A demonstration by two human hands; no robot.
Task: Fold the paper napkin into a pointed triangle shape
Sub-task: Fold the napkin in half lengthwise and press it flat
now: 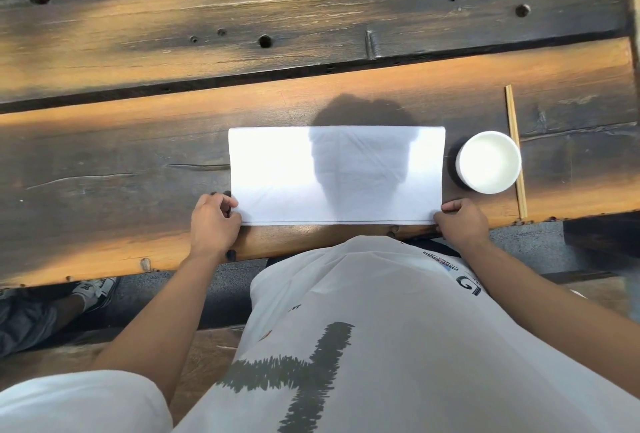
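The fingers (228, 204) of the left hand (213, 221) are curled in and pinch the near left corner of the white napkin (337, 174), thumb on top of the sheet, the other fingertips tucked at its edge. Further left, a sneaker (98, 289) of another person shows below the table edge on the floor.

The napkin lies flat on the dark, weathered wooden table (104, 162), a wide rectangle with its long sides running left to right and its near edge close to the table's front edge. A double line along that near edge suggests two layers lying one on the other. A head-shaped shadow falls across its middle.

At the near right corner, the right hand (462, 221) is closed into a loose fist, its fingers (450, 206) bent down onto the corner; whether they pinch the paper or only press it cannot be told.

Just beside the napkin's right edge stands a white round cup (488, 162), apart from the paper. Right of the cup, a pair of wooden chopsticks (516, 152) lies pointing away from the person.
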